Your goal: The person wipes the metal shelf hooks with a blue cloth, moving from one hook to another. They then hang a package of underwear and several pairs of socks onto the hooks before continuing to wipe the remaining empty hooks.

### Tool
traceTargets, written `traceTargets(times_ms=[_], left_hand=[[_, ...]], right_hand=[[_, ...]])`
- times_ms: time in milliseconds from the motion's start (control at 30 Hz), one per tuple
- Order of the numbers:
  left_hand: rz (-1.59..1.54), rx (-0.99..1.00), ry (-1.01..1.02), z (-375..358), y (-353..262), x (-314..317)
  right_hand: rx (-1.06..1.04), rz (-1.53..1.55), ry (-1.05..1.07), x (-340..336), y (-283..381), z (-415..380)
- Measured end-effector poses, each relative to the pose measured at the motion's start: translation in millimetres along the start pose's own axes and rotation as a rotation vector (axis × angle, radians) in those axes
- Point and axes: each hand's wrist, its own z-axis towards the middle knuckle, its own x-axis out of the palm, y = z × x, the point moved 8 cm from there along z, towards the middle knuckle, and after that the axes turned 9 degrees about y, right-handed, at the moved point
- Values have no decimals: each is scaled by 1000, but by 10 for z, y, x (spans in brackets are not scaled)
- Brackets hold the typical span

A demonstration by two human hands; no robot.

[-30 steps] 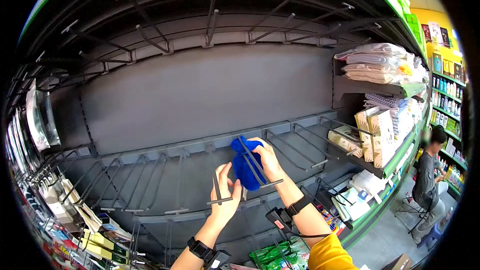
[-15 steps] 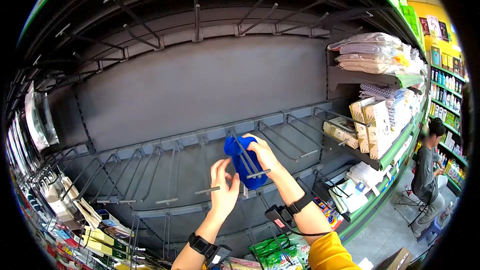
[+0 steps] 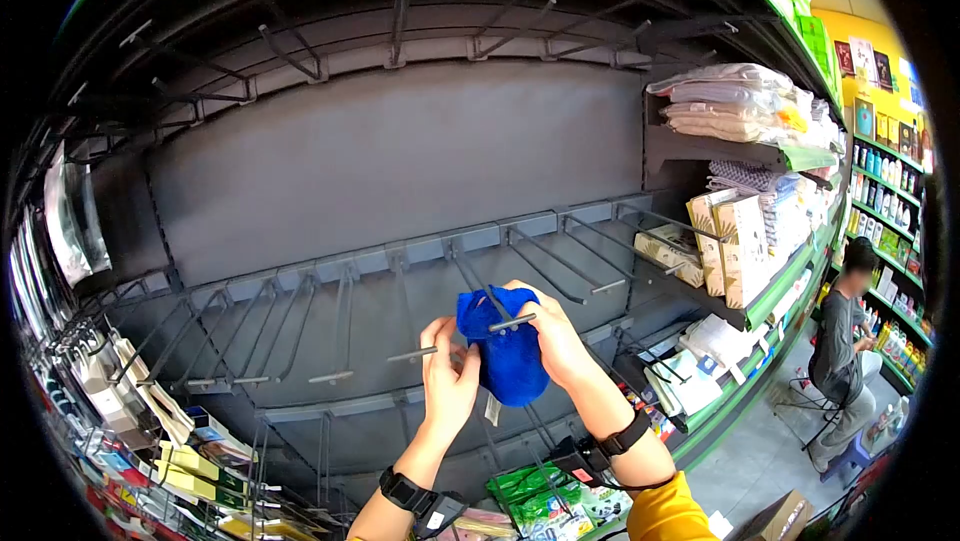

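- One blue cloth (image 3: 515, 371): mid-scene, among the lower prongs, hanging upright. One pale tag (image 3: 492, 411) at its foot.
- One hook (image 3: 512, 323) crosses in front of the cloth's upper part; can't tell whether it also threads it.
- Right hand (image 3: 562, 341): fingers closed on the cloth's right edge.
- Left hand (image 3: 450, 381): fingers half-curled at the left edge; grip can't be told. Second hook (image 3: 412, 354) just beside.
- Step, my reading: cloth being handled at the hook; a next move calls for a steady hold, fabric kept off the crossbar.
- Two wristbands, left (image 3: 405, 491) and right (image 3: 628, 433).
- Right side: two cartons upright (image 3: 740, 251), one flat (image 3: 668, 251).
- Far right: one person (image 3: 845, 341), seated.
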Motion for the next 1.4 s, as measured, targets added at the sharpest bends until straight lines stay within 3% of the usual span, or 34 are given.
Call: traceTargets(times_ms=[200,267,400,567,633,700,800,967,1100,1167,1300,1400], left_hand=[[-71,133,14,159,-357,-85],[74,265,145,243,-387,-13],[-76,132,240,270,-363,39],[-40,106,222,252,-331,58],[-18,121,215,241,-317,71],[-61,76,226,222,-268,90],[-146,50,239,165,-247,97],[-73,95,212,106,-284,50],[-86,20,246,120,-340,25],[111,34,200,162,-413,-18],[201,123,179,184,-484,5],[236,106,160,170,-541,4]], right_hand=[[137,190,-117,-56,36,-145],[218,331,-113,-121,-47,-201],[222,571,-173,-213,-146,-379],[90,570,-307,-526,-262,-698],[187,430,-434,-581,-301,-772],[154,456,-427,-572,-384,-653],[10,427,-356,-449,-386,-391],[-23,307,-195,-206,-358,-333],[73,441,-391,-406,-659,-409],[85,328,-370,-416,-678,-322],[-167,-144,-344,-470,-573,104],[-190,-230,-328,-486,-565,475]])
